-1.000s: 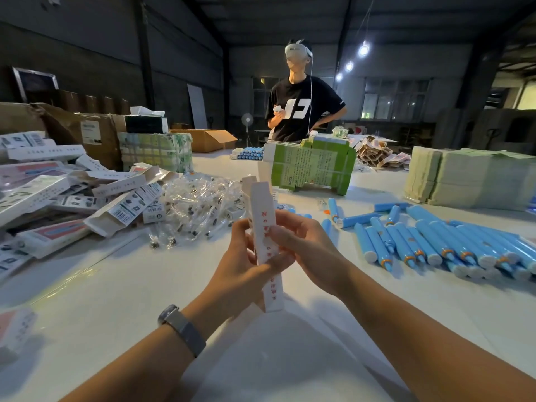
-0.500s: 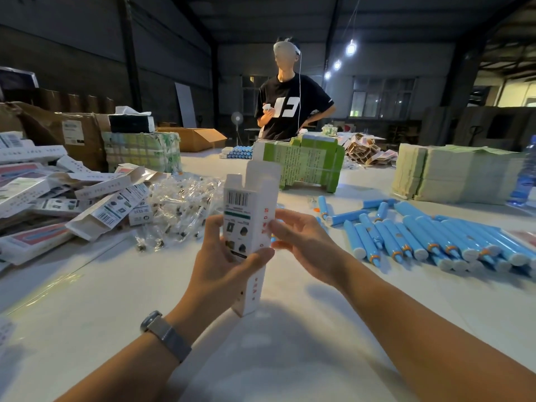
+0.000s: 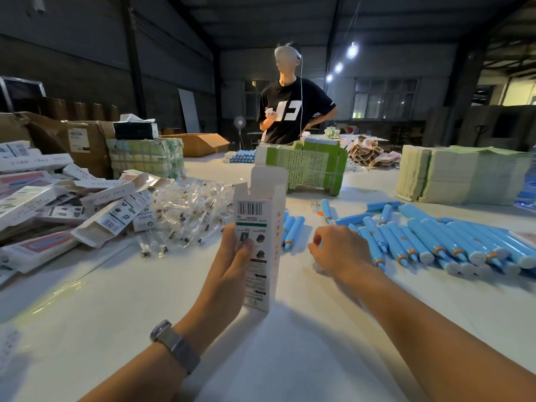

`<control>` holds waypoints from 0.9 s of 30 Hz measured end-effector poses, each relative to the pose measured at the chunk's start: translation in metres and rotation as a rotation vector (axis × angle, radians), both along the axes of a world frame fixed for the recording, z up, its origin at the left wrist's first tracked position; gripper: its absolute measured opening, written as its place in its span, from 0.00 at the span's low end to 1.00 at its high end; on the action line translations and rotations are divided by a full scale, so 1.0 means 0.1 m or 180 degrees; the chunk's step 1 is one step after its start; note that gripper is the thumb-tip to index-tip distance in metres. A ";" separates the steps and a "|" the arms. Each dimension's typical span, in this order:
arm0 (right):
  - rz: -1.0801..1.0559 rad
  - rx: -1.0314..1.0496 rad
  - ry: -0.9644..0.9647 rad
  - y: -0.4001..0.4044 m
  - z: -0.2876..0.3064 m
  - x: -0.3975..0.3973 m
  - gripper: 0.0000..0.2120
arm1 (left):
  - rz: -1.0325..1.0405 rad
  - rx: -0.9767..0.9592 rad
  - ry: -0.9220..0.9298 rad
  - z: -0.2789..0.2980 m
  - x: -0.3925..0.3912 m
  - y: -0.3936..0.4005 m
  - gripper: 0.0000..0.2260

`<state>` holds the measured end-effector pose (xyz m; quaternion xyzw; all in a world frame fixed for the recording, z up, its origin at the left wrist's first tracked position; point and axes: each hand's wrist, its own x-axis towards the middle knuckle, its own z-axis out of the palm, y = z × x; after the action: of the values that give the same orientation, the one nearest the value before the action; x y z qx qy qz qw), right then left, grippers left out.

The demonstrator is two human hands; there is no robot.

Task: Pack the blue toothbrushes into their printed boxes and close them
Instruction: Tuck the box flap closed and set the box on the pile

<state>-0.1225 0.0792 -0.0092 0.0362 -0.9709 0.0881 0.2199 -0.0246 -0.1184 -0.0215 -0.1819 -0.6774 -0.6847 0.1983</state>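
Observation:
My left hand [image 3: 232,265] grips a tall white printed box [image 3: 259,224] upright over the white table [image 3: 87,314], barcode side facing me, its top flap standing open. My right hand [image 3: 339,252] has let go of it and hovers low to the right, fingers loosely curled and holding nothing, just short of the blue toothbrushes [image 3: 429,239]. These lie in a long row of several on the right, orange rings near their ends. A few more blue toothbrushes [image 3: 293,227] lie just behind the box.
A heap of printed boxes [image 3: 43,204] fills the left side, with a pile of small clear plastic bags [image 3: 188,210] beside it. Green cartons [image 3: 313,166] and a stack of flat sheets [image 3: 461,175] stand farther back. A person in a black shirt [image 3: 293,111] stands beyond the table.
The box has been turned from its narrow side to its barcode face and its top opened. My right hand left the box and moved right, toward the blue toothbrushes.

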 end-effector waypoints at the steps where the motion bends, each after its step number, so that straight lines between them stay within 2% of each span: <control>1: 0.0016 -0.0032 -0.0093 0.00 -0.01 -0.01 0.09 | -0.0003 -0.0030 -0.0002 0.01 0.01 0.00 0.10; 3: 0.0003 -0.0152 -0.0388 0.03 -0.02 -0.03 0.13 | -0.0042 -0.0082 0.0016 0.03 0.03 -0.02 0.06; 5: -0.0091 -0.0332 -0.0579 0.07 0.01 -0.05 0.15 | -0.0130 -0.0115 -0.0045 0.05 0.04 -0.04 0.08; 8: -0.0183 -0.0339 -0.0693 0.10 0.07 -0.09 0.14 | -0.0237 -0.0134 -0.0108 0.08 0.05 -0.06 0.09; 10: -0.0239 -0.0279 -0.0672 0.10 0.07 -0.09 0.12 | -0.0262 -0.0018 -0.0089 0.09 0.06 -0.06 0.13; 13: -0.0322 -0.0152 -0.0697 0.15 0.05 -0.08 0.16 | -0.0303 0.0108 -0.0060 0.11 0.08 -0.07 0.19; 18: -0.0305 -0.0501 -0.1058 0.24 0.14 -0.08 0.24 | -0.0369 0.0063 -0.0092 0.10 0.08 -0.11 0.16; 20: -0.0136 -0.1045 -0.0974 0.17 0.25 -0.03 0.25 | -0.0354 0.0041 -0.0074 0.11 0.07 -0.12 0.17; 22: 0.0307 -0.2258 -0.0641 0.06 0.45 0.06 0.25 | -0.0298 0.0009 -0.0035 0.11 0.08 -0.11 0.20; 24: 0.1230 -0.3590 -0.0273 -0.07 0.72 0.21 0.28 | -0.0189 -0.0069 0.0008 0.11 0.08 -0.10 0.21; 25: 0.1723 -0.4042 -0.0105 -0.13 0.84 0.30 0.29 | -0.0130 -0.0105 0.0028 0.11 0.07 -0.10 0.20; 27: 0.2426 -0.4453 0.0245 -0.22 1.05 0.49 0.31 | -0.0021 -0.0151 0.0082 0.10 0.05 -0.10 0.18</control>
<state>-0.0736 0.0575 0.0962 0.2223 -0.6028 0.7449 0.1797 -0.0193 -0.1288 -0.0118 -0.1976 -0.6902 -0.6667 0.2004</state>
